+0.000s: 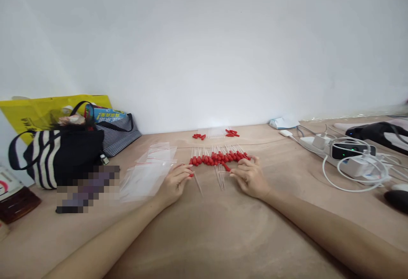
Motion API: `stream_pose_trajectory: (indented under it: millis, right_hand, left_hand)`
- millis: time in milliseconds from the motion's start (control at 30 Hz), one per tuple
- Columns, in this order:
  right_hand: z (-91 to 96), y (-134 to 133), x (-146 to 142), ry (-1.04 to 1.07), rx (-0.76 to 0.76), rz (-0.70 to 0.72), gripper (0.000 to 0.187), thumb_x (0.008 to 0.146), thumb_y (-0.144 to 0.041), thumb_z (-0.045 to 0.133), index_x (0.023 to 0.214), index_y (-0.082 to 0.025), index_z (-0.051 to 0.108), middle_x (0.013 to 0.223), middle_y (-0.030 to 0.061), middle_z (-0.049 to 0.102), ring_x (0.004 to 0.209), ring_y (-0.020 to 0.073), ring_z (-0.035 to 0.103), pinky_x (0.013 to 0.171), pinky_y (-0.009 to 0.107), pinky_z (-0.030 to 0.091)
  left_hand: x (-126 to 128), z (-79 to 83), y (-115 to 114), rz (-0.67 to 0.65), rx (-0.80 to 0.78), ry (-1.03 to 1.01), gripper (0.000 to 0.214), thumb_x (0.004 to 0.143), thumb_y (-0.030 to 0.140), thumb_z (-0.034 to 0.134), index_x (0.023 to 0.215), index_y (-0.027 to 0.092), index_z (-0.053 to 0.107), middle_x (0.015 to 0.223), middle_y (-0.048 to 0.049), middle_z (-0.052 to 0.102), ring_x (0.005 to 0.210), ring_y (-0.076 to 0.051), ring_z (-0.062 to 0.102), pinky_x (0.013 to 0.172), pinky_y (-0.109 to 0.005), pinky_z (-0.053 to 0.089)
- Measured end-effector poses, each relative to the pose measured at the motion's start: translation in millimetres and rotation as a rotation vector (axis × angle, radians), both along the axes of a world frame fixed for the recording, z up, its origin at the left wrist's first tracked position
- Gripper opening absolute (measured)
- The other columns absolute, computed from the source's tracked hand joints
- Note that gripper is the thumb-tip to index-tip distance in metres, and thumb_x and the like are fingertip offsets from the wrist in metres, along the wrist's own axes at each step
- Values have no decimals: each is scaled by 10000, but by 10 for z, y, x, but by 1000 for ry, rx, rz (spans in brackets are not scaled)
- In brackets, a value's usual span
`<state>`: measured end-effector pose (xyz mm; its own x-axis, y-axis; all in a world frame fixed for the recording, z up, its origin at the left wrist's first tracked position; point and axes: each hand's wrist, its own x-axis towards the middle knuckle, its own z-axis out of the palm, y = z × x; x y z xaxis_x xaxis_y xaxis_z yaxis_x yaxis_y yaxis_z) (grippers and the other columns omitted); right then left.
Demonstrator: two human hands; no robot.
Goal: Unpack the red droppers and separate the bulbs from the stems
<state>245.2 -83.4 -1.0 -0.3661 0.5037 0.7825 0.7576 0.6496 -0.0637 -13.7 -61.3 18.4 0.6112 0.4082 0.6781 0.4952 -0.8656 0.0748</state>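
As the left hand (pixel 178 181) pinches a small red piece (pixel 191 175) mid-frame, the right hand (pixel 251 179), fingers nearly closed, hold unclear, could scatter the row of thin, red-ended pale sticks (pixel 217 158) by a careless nudge.

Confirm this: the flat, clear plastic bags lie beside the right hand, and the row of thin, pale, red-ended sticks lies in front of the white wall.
Not quite: the flat, clear plastic bags lie beside the left hand, as the head view shows. The row of thin, pale, red-ended sticks is as you say.
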Motion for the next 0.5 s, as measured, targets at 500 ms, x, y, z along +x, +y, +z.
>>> stream_pose_trajectory:
  millis: [500]
  right_hand:
    - [21,61,-241,69,-125,-24,186,759,-183,474,836,-209,641,619,-3,626,625,120,451,737,321,222]
  left_hand:
    - [-216,-17,302,621,-187,-240,280,722,247,494,967,150,589,719,-13,511,577,-117,505,594,-259,459]
